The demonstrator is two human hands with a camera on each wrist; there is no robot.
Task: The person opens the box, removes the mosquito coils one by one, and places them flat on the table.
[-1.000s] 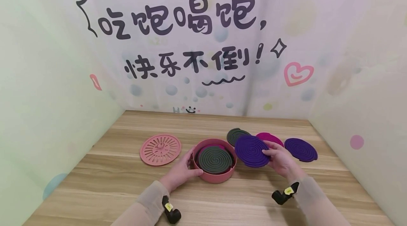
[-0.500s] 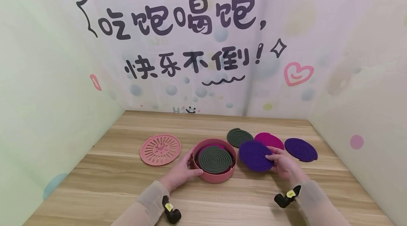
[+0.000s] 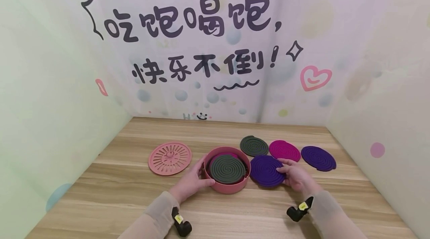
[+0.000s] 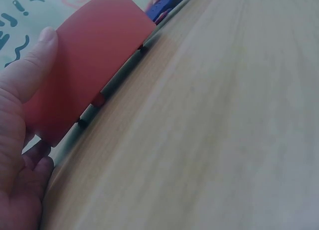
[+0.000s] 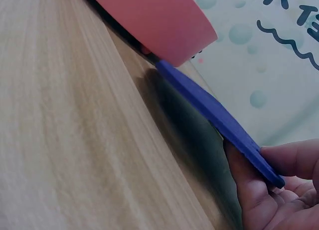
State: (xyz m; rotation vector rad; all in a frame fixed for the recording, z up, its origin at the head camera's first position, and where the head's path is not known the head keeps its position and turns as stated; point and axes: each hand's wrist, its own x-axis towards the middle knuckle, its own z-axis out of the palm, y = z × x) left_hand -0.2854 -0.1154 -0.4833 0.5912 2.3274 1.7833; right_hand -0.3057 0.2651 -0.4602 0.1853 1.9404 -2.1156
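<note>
My right hand [image 3: 299, 177] pinches a purple mosquito coil [image 3: 267, 171] by its right edge, thumb above and fingers beneath. In the right wrist view the coil [image 5: 209, 105] tilts over the wood, its far end close to the pink box. A round pink mosquito coil box [image 3: 226, 188] stands on the table with a dark green coil [image 3: 227, 169] on top inside and magenta showing beneath. My left hand [image 3: 190, 182] holds the box at its left side. The left wrist view has the thumb against the box wall [image 4: 94, 55], with fingers low behind it.
A slotted pink lid [image 3: 170, 158] lies left of the box. Behind and right of the held coil lie a dark green coil [image 3: 254, 145], a magenta coil [image 3: 284, 150] and a purple coil [image 3: 318, 158]. Patterned cloth walls enclose the wooden table [image 3: 215, 216].
My right hand has brought the purple coil lower and nearer to me, uncovering the magenta and green coils behind. In the last half second it shifted slightly left. The left hand and box stay put.
</note>
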